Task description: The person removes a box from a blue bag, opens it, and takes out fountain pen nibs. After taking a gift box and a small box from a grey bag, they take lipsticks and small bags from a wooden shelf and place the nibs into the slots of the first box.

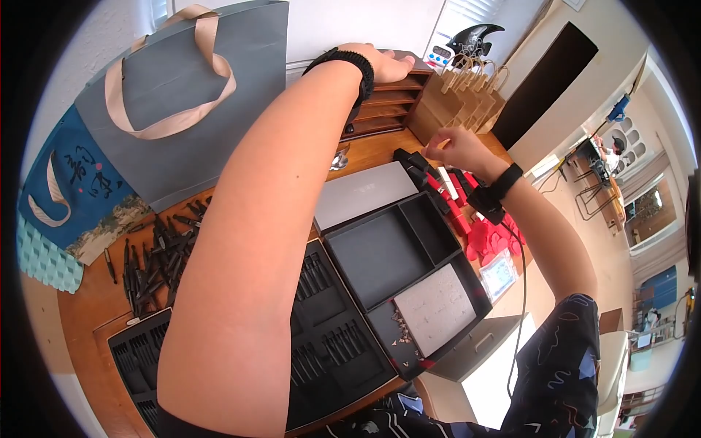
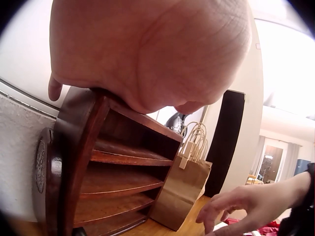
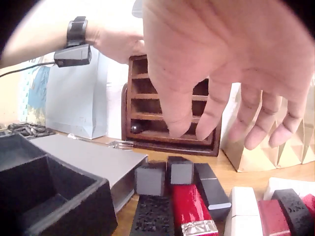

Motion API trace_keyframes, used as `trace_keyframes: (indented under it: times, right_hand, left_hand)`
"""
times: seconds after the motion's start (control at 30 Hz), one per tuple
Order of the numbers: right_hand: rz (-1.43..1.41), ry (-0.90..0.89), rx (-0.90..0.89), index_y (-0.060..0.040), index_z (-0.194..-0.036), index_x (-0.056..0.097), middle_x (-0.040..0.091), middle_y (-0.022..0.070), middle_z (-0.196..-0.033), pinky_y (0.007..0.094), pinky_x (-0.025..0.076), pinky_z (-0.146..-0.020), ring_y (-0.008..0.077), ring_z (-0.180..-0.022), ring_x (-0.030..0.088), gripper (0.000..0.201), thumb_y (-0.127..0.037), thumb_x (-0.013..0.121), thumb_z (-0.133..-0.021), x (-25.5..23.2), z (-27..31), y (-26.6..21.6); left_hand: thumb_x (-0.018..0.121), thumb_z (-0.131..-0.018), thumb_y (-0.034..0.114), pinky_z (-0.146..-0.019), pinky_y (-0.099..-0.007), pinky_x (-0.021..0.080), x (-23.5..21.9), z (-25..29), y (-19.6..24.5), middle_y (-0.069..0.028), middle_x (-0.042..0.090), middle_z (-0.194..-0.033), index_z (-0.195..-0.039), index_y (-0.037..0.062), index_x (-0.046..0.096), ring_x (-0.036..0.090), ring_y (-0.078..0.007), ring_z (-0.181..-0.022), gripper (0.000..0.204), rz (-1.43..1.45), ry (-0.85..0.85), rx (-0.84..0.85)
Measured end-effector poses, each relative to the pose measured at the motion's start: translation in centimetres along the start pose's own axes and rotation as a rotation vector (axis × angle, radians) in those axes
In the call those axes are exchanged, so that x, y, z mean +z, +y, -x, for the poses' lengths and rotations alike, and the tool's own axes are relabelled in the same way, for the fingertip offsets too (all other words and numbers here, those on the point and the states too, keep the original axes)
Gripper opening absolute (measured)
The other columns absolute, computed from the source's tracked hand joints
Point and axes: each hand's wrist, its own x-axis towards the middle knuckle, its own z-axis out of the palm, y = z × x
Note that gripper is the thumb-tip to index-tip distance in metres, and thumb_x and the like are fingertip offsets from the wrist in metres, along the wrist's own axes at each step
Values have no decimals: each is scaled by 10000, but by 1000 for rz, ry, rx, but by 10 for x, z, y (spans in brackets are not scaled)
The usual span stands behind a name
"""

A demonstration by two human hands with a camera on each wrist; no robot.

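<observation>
My left hand [image 1: 381, 64] rests on top of a small dark wooden shelf unit [image 1: 391, 108], fingers stretched toward its right end. In the left wrist view the palm overlaps the top board [image 2: 142, 119], and the open compartments show below. Over the right side of the table hangs my right hand [image 1: 461, 152], its fingers loosely bent and holding nothing. Beneath it in the right wrist view lie a red tube with a silver end [image 3: 191, 206], a black case [image 3: 210, 189] and a white box [image 3: 243, 211]. Brown paper bags [image 1: 438, 109] stand just beyond this hand.
A black divided box [image 1: 372, 255] and a grey lid [image 1: 365, 193] lie in front. Black trays of slim dark pens [image 1: 343, 347] sit nearer me, with a loose heap [image 1: 150, 263] at left. A large grey gift bag [image 1: 175, 160] stands behind. Red petals [image 1: 489, 241] lie at right.
</observation>
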Motion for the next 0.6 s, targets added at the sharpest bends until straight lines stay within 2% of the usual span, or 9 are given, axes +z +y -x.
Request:
trace_keyframes:
  times: [0.03, 0.13, 0.27, 0.33, 0.37, 0.43, 0.47, 0.53, 0.6]
  right_hand:
    - [70, 8, -104, -78, -1001, 793, 751, 134, -962, 381, 554, -886, 265, -965, 721, 429, -486, 833, -875, 3, 0, -1]
    - [94, 41, -218, -102, -956, 815, 768, 154, -973, 402, 569, -874, 288, -957, 738, 343, -433, 822, -863, 22, -17, 16]
    - [323, 69, -46, -103, -971, 803, 780, 177, -1020, 457, 576, -940, 368, -1055, 729, 290, -356, 782, -831, 30, -35, 9]
    - [275, 202, -190, -100, -957, 813, 788, 178, -1006, 459, 590, -919, 380, -1009, 743, 260, -310, 750, -815, 34, -40, -10]
    - [275, 202, -189, -100, -957, 813, 788, 178, -1006, 459, 590, -919, 380, -1009, 743, 260, -310, 750, -815, 37, -41, -23]
    - [32, 254, -152, -84, -937, 830, 799, 172, -974, 432, 606, -892, 365, -954, 765, 311, -363, 785, -806, 46, -46, -54]
    - [29, 254, -151, -84, -937, 830, 799, 172, -974, 432, 606, -892, 365, -954, 765, 311, -363, 785, -806, 49, -47, -71]
    - [-105, 219, 30, -68, -940, 845, 802, 188, -978, 407, 611, -894, 344, -953, 777, 379, -413, 822, -784, 52, -49, -103]
    - [-127, 191, 49, -58, -956, 845, 801, 193, -988, 398, 611, -900, 334, -967, 779, 415, -429, 839, -770, 62, -63, -113]
  left_hand:
    - [240, -957, 841, -1306, -628, 98, 0, -1, -1, -75, 98, -1792, -1682, 421, 255, 85, -352, -1648, 838, 6, 0, 2]
    - [241, -955, 845, -1307, -625, 96, 1, -2, 0, -77, 95, -1792, -1682, 420, 257, 86, -357, -1647, 842, -12, 10, 7]
    - [247, -954, 847, -1306, -621, 115, 0, -1, -1, -93, 126, -1786, -1678, 406, 282, 128, -378, -1638, 848, 3, 21, 12]
    - [249, -954, 847, -1305, -619, 122, 0, -3, -2, -95, 132, -1785, -1677, 405, 286, 138, -384, -1636, 848, 4, 21, 8]
    - [250, -955, 848, -1305, -617, 129, 0, -4, -1, -98, 138, -1783, -1676, 404, 289, 148, -389, -1633, 848, 3, 23, 10]
    - [249, -957, 845, -1306, -615, 130, 0, -4, -1, -99, 137, -1783, -1676, 405, 287, 147, -388, -1633, 844, 14, 14, 16]
    - [248, -959, 842, -1306, -613, 131, 0, -4, -1, -100, 135, -1784, -1677, 406, 286, 146, -387, -1633, 840, 25, 6, 20]
    - [248, -962, 838, -1306, -614, 131, -1, -3, -1, -95, 135, -1784, -1677, 406, 283, 146, -380, -1635, 836, 19, 3, 15]
    - [248, -965, 834, -1306, -615, 130, -2, -1, 0, -90, 134, -1785, -1678, 406, 280, 147, -373, -1636, 832, 15, 2, 9]
